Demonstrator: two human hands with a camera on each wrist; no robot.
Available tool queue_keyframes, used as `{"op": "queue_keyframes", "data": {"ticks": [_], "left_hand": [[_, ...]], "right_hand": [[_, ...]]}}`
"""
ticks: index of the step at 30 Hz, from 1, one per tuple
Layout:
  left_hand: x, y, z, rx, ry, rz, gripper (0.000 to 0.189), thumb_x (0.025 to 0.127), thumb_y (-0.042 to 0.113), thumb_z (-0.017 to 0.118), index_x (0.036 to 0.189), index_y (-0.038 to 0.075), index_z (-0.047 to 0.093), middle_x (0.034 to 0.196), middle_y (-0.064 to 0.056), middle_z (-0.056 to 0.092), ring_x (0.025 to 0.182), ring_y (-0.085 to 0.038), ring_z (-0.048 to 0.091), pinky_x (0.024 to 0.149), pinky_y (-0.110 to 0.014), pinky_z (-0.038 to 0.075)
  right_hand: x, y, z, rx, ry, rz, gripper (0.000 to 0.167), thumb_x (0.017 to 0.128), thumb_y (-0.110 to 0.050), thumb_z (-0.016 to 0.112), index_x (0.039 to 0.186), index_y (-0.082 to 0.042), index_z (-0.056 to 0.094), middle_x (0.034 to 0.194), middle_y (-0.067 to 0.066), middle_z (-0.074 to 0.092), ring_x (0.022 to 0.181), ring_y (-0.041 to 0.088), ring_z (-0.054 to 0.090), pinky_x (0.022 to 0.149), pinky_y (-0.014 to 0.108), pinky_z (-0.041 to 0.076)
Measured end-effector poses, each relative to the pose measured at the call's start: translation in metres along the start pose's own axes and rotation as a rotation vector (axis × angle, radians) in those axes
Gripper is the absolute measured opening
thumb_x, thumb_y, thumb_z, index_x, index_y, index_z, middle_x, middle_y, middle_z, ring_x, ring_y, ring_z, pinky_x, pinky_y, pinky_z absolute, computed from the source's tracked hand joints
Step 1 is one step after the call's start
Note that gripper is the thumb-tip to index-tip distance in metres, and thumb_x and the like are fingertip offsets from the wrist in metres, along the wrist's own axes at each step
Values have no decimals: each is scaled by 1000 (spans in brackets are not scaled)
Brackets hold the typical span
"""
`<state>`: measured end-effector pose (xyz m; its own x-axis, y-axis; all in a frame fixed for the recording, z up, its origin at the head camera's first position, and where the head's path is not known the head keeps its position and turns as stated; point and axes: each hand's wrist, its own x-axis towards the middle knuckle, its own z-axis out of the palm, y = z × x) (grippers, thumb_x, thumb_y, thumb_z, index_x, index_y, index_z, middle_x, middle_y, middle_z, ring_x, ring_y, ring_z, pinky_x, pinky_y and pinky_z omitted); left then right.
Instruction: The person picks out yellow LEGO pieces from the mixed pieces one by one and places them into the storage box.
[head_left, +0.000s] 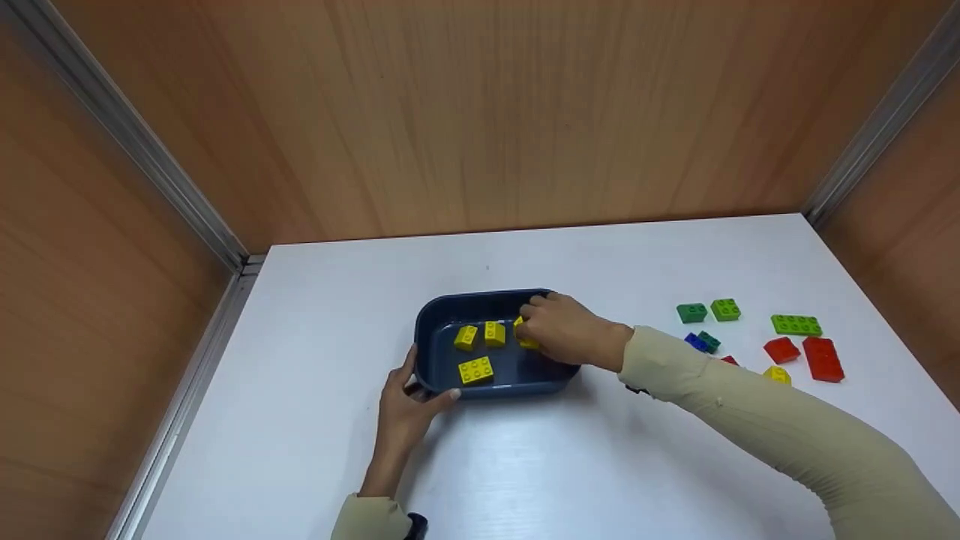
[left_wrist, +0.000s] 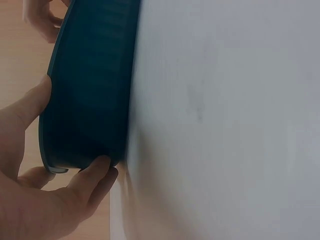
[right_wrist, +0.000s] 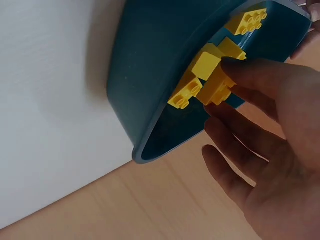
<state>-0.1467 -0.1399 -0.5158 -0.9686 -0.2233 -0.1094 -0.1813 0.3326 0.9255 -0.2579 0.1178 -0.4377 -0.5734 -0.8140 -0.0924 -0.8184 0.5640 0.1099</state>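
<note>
A dark blue tray (head_left: 517, 389) stands on the white table, and my left hand (head_left: 405, 409) holds its left end, thumb on the near rim. In the left wrist view, fingertips (left_wrist: 95, 170) press against the tray's end. My right hand (head_left: 566, 328) reaches over the right part of the tray. Between its thumb and fingers it pinches a yellow toy brick (right_wrist: 216, 87), partly hidden in the head view. Several other yellow bricks lie inside the tray, among them a broad studded one (head_left: 475, 370) and a smaller one (head_left: 494, 334).
To the right on the white table (head_left: 337, 300) lie loose bricks: dark green (head_left: 691, 313), light green (head_left: 796, 325), blue (head_left: 696, 342), red (head_left: 823, 359) and yellow (head_left: 778, 374). The right sleeve (head_left: 750, 405) partly covers that area. Wooden panels (head_left: 487, 112) stand behind and at both sides.
</note>
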Motion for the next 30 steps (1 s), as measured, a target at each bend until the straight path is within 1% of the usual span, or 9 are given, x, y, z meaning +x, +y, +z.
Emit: {"op": "queue_keyframes", "data": {"ticks": [5,9,14,17,20,25,30], "left_hand": [[0,1,1,2,4,-2,101,83,15,91,166,10,34,148,-24,50,133,-43,57,110,-49,53],[1,1,1,-6,2,-5,101,83,14,91,166,10,34,146,-24,50,133,-43,57,110,-49,53],[0,-1,1,0,-4,-22,102,83,14,91,167,12,33,148,-23,50,134,-42,57,110,-48,53],[1,-1,1,7,-8,-21,102,84,15,90,167,12,32,150,-23,49,134,-42,56,110,-49,53],[1,-1,1,14,-8,-16,102,84,16,91,167,12,32,149,-24,49,135,-43,56,110,-49,53],[1,-1,0,17,-7,-15,102,84,16,91,167,13,33,149,-23,50,135,-42,55,110,-49,53],[1,0,0,-2,-15,-6,102,83,14,91,167,12,33,149,-25,48,133,-43,57,108,-46,55]], "right_hand": [[8,-3,-1,-2,-42,-35,28,100,-19,75,127,-14,78,115,8,77,101,25,68,91,40,60],[15,-6,-2,23,-93,-32,31,101,-20,74,132,-14,76,120,8,76,104,25,68,95,40,59],[24,-11,-2,45,-154,-19,35,103,-22,72,137,-16,73,128,8,74,110,24,67,101,41,57],[29,-15,0,50,-168,-16,37,103,-23,71,140,-15,71,130,8,74,111,25,68,103,42,56],[32,-19,2,37,-171,-25,37,104,-23,71,140,-15,70,132,9,73,112,25,68,105,43,56],[36,-25,2,-14,-179,-50,32,104,-23,70,135,-16,73,133,8,73,116,25,69,107,43,55],[42,-29,2,-45,-199,-57,35,103,-22,71,138,-15,71,135,8,72,121,25,69,107,44,55]]}}
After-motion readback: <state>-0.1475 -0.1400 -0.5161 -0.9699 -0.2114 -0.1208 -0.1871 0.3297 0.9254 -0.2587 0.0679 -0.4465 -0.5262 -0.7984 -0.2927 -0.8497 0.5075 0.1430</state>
